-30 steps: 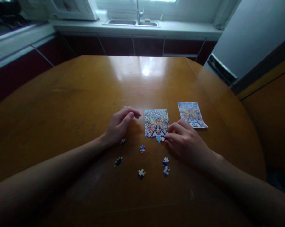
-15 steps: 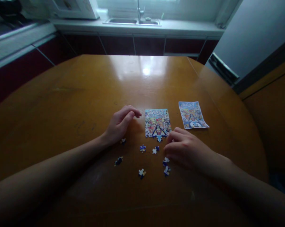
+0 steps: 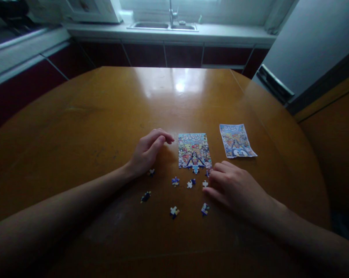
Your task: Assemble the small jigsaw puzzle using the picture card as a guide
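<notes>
A partly joined jigsaw puzzle (image 3: 194, 150) lies on the table, its lower edge uneven, with a light blue piece (image 3: 195, 169) jutting from the middle. My right hand (image 3: 235, 183) is at its lower right corner, thumb and fingers bent around a white puzzle piece (image 3: 205, 184). Partly under those fingertips, another piece (image 3: 208, 172) touches or nearly touches the corner. My left hand (image 3: 149, 150) rests on its side left of the puzzle, fingers loosely stretched and holding nothing. Loose pieces (image 3: 175, 181) (image 3: 191, 183) lie below the puzzle.
More loose pieces lie nearer me: a dark one (image 3: 145, 197), a white-and-blue one (image 3: 174, 211) and another (image 3: 204, 209). One piece (image 3: 151, 172) sits by my left wrist. A printed picture sheet (image 3: 238, 141) lies right of the puzzle on the wooden table (image 3: 119, 104).
My right hand has shifted slightly right and down, uncovering the piece at the puzzle's corner. The white piece below its thumb has moved up to the fingertips. My left hand stays put.
</notes>
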Demonstrator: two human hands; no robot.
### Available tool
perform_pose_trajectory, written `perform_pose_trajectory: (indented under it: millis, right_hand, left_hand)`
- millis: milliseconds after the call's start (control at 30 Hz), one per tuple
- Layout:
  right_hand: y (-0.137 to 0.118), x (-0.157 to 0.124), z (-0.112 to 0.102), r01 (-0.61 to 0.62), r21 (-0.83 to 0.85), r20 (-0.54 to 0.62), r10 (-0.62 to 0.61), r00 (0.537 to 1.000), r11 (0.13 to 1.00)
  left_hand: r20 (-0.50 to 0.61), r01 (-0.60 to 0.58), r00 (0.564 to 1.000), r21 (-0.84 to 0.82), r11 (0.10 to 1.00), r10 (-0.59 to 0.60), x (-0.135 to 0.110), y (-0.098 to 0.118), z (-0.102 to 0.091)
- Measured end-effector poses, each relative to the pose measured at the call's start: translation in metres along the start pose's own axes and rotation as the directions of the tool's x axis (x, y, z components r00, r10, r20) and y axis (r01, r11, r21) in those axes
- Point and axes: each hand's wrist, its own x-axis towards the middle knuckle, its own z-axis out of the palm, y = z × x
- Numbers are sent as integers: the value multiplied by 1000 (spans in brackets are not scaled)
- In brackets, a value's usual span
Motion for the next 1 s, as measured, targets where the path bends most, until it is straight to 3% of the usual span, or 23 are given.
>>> perform_pose_trajectory:
  millis: [133, 400, 600, 767, 1000]
  right_hand:
    - [-8, -1, 5, -58, -14, 7, 58, 998, 998]
    - [-1, -1, 11, 37, 79, 25, -39, 999, 996]
    - [11, 9, 8, 42, 204, -47, -33, 998, 978]
    - [18, 22, 6, 11, 194, -130, 15, 991, 981]
    - [16, 27, 10, 20, 195, -133, 6, 991, 981]
  left_hand:
    - [4, 17, 1000, -1, 1000, -17, 0, -2, 0]
    - [2, 12, 1000, -8, 1000, -12, 0, -2, 0]
    - [7, 21, 1000, -6, 1000, -21, 0, 0, 0]
    - [1, 31, 1000, 6, 1000, -31, 0, 0, 0]
    - [-2, 34, 999, 7, 999, -34, 1, 2, 0]
